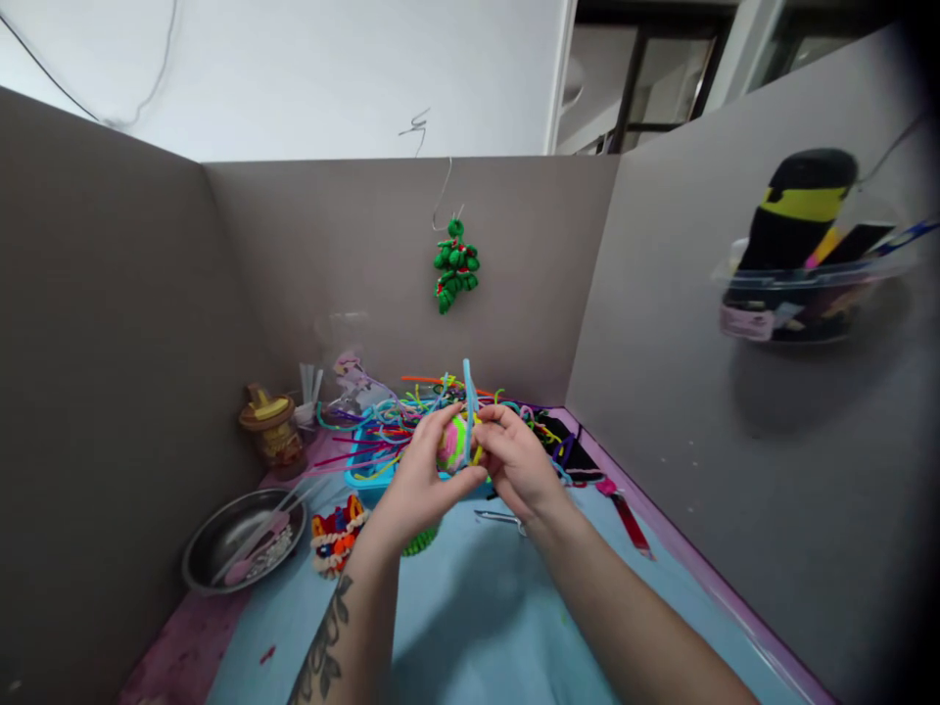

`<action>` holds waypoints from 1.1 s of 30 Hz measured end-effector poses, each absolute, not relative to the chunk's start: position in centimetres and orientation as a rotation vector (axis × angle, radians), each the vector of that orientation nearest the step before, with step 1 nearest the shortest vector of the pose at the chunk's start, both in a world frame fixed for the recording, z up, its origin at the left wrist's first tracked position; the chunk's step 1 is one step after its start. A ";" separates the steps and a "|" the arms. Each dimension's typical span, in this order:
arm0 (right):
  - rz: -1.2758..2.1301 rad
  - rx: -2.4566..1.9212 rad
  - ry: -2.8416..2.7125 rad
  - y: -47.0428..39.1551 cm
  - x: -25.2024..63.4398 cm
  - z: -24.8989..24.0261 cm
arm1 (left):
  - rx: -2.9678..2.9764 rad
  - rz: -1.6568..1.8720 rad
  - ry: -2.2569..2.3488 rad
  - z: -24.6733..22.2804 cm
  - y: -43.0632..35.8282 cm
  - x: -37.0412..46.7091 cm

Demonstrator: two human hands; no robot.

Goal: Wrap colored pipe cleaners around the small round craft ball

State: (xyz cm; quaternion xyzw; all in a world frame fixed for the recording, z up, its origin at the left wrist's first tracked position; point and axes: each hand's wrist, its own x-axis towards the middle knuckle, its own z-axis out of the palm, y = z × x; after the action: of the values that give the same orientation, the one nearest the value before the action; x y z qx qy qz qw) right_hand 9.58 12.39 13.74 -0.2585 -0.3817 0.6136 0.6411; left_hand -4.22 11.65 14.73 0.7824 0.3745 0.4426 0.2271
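My left hand (pixel 430 465) is wrapped around a small rounded craft piece (pixel 451 443) of coiled pipe cleaners in pink, lime green and yellow. A light-blue pipe cleaner (pixel 468 392) stands upright along its right side. The fingers of my right hand (pixel 510 450) pinch at that side, by the blue pipe cleaner; the exact grip is partly hidden behind the fingers. Both hands are raised over the table, just in front of a blue tray (pixel 367 480) heaped with pipe cleaners in many colours. Below them lies a pair of scissors (pixel 497 516).
A metal bowl (pixel 202 548) with small pale pieces stands left, near an orange-and-white craft piece (pixel 338 534) and a lidded cup (pixel 271 426). A green craft (pixel 456 264) hangs on the back panel. A red tool (pixel 630 524) lies right; a clear holder (pixel 800 279) hangs above.
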 end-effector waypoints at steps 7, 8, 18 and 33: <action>1.270 -0.723 -1.110 15.9 10.1 13.1 | 2.141 1.128 1.054 14.0 14.6 -5.1; 1.166 -0.776 -1.143 16.2 10.7 12.9 | 2.105 1.085 1.060 13.9 14.9 -5.6; 0.938 -1.055 -1.444 18.7 14.5 12.0 | 1.860 0.778 0.832 14.0 15.3 -8.7; 0.656 -0.996 -1.562 17.2 14.1 12.4 | 2.153 0.676 0.928 13.9 15.0 -8.6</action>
State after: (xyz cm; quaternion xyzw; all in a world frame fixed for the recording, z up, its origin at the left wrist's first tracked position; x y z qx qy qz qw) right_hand 14.15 17.22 12.36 -0.4216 -0.6613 0.2775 0.5548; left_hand -8.58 14.97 13.89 0.8287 0.3571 0.2602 0.3436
